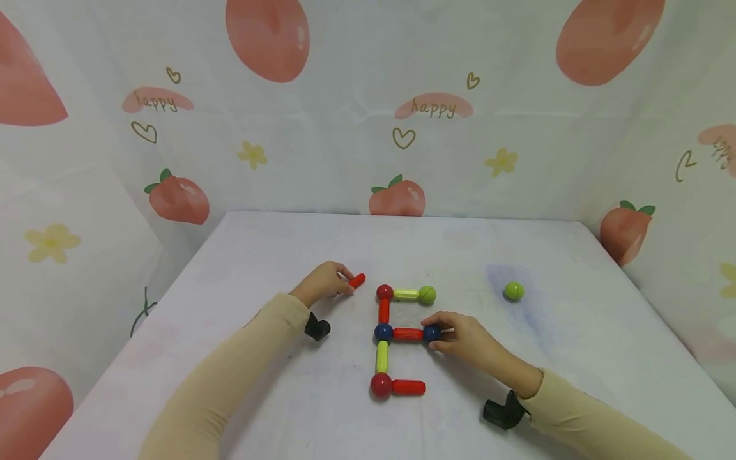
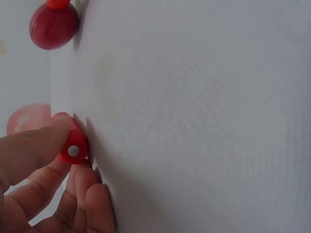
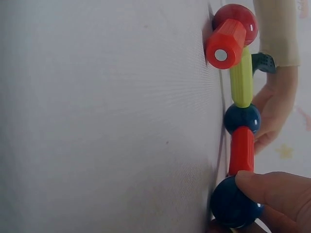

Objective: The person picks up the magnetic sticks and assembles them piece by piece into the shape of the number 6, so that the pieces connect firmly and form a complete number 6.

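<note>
A red magnetic rod is pinched between the thumb and fingers of my left hand, low over the table left of the assembled shape. My right hand grips a blue ball at the right end of the middle bar. That bar is a red rod, joined to another blue ball. Above it stand a red rod, a red ball, a yellow-green rod and a green ball. Below lie a yellow-green rod, a red ball and a red rod with its right end free.
A loose green ball lies on the white table at the right. Black wrist mounts hang at both sleeves. A printed cloth backdrop rises behind and beside the table.
</note>
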The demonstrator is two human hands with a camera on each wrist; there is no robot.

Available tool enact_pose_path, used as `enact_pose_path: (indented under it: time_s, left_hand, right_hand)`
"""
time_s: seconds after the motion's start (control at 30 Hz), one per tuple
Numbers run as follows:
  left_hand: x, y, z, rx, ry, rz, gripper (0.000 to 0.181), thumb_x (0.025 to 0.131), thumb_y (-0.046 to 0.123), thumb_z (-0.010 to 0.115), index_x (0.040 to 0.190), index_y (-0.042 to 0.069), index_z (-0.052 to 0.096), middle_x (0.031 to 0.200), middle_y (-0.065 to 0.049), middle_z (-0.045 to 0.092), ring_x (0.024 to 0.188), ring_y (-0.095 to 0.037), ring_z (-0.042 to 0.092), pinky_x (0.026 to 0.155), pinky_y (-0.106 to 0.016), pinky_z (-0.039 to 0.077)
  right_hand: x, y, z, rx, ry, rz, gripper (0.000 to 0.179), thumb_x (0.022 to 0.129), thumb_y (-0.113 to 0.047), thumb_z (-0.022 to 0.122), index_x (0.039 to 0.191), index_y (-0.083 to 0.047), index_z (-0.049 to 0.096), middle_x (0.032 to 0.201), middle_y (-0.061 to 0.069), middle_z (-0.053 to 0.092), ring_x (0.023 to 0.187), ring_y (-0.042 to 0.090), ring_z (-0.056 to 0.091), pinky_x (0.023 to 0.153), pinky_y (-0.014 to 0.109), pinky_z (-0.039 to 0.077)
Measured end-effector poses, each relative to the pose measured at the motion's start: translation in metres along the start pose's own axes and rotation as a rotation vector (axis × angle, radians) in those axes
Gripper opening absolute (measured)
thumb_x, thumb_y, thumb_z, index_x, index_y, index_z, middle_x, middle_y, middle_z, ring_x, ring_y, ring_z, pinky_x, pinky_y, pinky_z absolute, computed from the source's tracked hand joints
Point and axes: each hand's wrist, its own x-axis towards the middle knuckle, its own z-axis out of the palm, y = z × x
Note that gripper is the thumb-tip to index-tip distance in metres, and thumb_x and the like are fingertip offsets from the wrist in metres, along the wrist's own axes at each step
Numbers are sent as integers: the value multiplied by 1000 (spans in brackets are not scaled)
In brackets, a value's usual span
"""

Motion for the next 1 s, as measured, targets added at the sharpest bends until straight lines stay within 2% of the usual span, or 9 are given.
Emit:
enact_pose_path:
  time_s: [0.23,0.4,0.53,0.73,0.87,1.0]
  left_hand:
    - [0,-3,0,-53,-22,-23,32,92,15,73,123,7,71,108,-11,68,82,-17,59,69,-21,47]
    - [-10,2,-4,-124,-66,-9,33,95,15,70,126,6,69,105,-10,67,79,-16,59,71,-20,49]
    - [-26,16,-10,-169,-92,92,32,97,15,68,128,6,68,106,-11,67,80,-17,62,78,-23,56]
    - [-57,44,-7,-225,-145,240,31,97,15,68,128,11,68,112,-10,66,100,-31,68,91,-35,59]
    - [-78,60,4,-200,-205,315,32,97,15,69,128,12,68,112,-8,66,96,-29,67,88,-35,59]
    - [-91,68,22,-120,-275,380,28,95,12,71,123,13,71,107,-5,67,82,-18,64,79,-30,57]
  right_hand:
    - [0,0,1,2,3,0,38,84,1,79,120,-3,69,122,15,70,111,29,68,94,43,59]
    - [0,0,2,10,-3,-1,38,84,1,79,121,-3,69,121,14,70,111,29,68,94,42,59]
    - [0,-1,1,7,-4,6,39,84,0,79,121,-4,69,122,14,70,111,29,68,94,42,59]
    - [-1,-2,0,4,-6,-4,39,84,-1,79,122,-3,69,122,14,70,111,29,68,94,42,59]
    - [-1,0,-1,12,-13,-28,38,85,-1,78,122,-1,68,122,15,70,112,30,67,93,42,59]
    - [-1,2,-2,12,-15,-65,35,86,-1,78,119,1,68,118,16,71,110,32,69,92,42,60]
